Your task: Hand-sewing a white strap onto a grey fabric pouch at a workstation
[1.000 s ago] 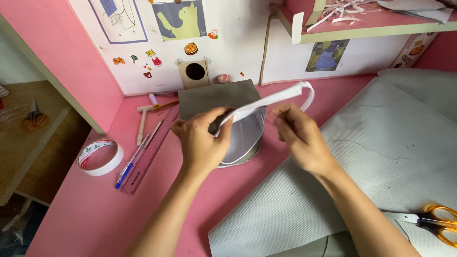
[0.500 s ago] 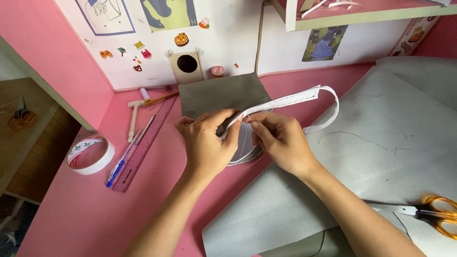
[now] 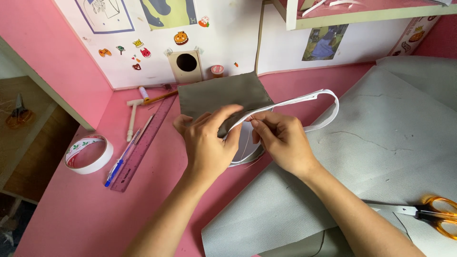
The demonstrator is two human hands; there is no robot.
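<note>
We have the left hand (image 3: 208, 143) curled over the near edge of a grey-brown fabric piece (image 3: 221, 95), fingers closed down on it and on the start of a white strip (image 3: 304, 101) that runs out between thumb and forefinger. The right hand (image 3: 283, 140) sits just beside it, nearly touching, with its fingertips (image 3: 257, 124) drawn together in a narrow pinch on the same strip right where it leaves the left hand. From that pinch the strip rises, loops out to the right over the pink desk (image 3: 95, 214) and curves back under itself; it holds its arc without help, so we judge it light and springy rather than limp, likely a thin tape or binding that bends easily but kinks if creased. The fabric piece looks soft and floppy, lying flat where we are not pressing it. The best hold seems to be close to the join, pinched flat, since the free loop would twist if taken farther out. Beneath our hands a pale rounded piece shows, mostly hidden. To the right lies a large grey sheet (image 3: 381, 143) with orange-handled scissors (image 3: 428, 212) on it; to the left, a purple ruler (image 3: 145, 138), a blue pen (image 3: 124, 154) and a roll of tape (image 3: 88, 153).
</note>
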